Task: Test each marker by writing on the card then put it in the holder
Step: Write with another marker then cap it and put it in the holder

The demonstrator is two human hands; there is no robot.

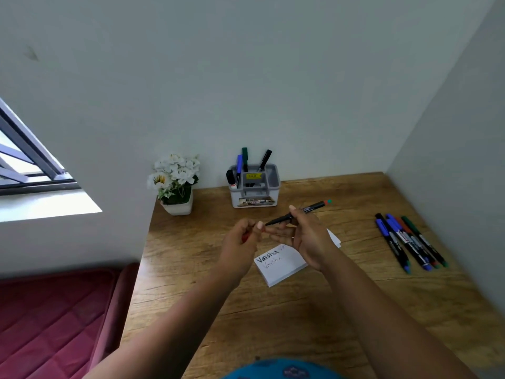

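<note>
Above the middle of the tabletop, uncapping a marker [296,212] for its test; right hand [306,236] pinching the barrel, left hand [243,239] curled round what looks like a red cap [245,237]; next, probably, tip down onto the card [281,265] lying directly beneath both hands; then into the holder [254,187] by the far edge

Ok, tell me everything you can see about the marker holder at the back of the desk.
The marker holder is a small grey and white plastic caddy with inner compartments, a yellow sticker on its divider and a printed label on its front. It stands upright on the wooden desk close to the wall, right of the potted white flowers. Several markers stand in it: blue, green and black-capped ones. Neither hand touches it.
</note>
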